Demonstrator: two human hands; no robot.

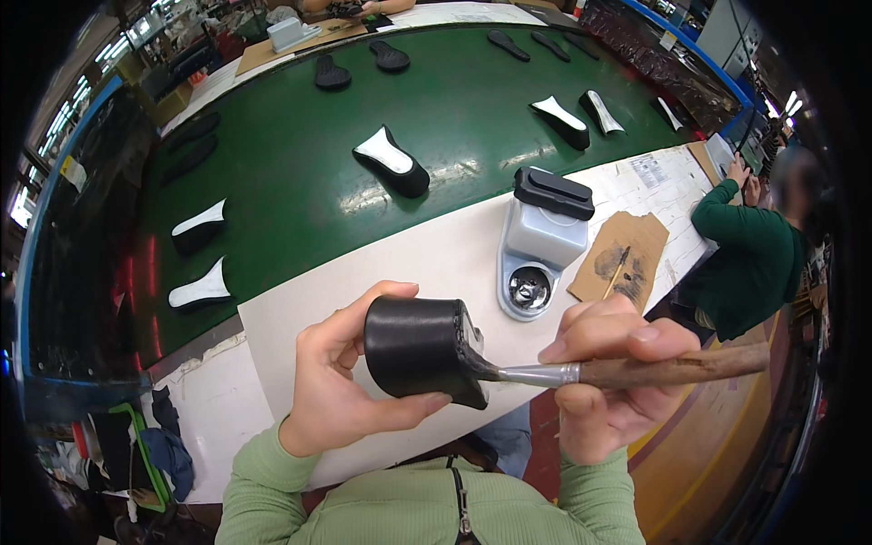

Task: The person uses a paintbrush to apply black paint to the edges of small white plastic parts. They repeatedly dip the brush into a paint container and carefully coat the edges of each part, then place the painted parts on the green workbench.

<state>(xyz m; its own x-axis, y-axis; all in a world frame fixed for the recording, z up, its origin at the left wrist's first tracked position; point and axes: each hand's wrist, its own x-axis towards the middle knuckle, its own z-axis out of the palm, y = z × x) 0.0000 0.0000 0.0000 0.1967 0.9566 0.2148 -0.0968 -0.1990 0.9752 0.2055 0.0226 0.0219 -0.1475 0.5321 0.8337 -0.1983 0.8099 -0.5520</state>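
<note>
My left hand (338,368) is closed around a black shoe heel (413,345), thumb below and fingers above. The heel lies sideways in front of me, its pale inner face turned right. My right hand (618,372) grips a brush (672,366) with a worn wooden handle and a metal ferrule. Its dark bristles touch the right rim of the heel. Beyond my right hand stands a grey-white pot (545,232) with a black lid and a round cup (530,287) of black liquid. A thin brush (618,272) lies on a black-smeared cardboard piece (649,241).
A green conveyor belt (291,182) crosses ahead, carrying several black heel pieces with white tops (395,163) and black soles (391,56). White board (309,300) covers the near table. A co-worker in a green top (754,245) works at the right; another person's hands (368,7) show at the far side.
</note>
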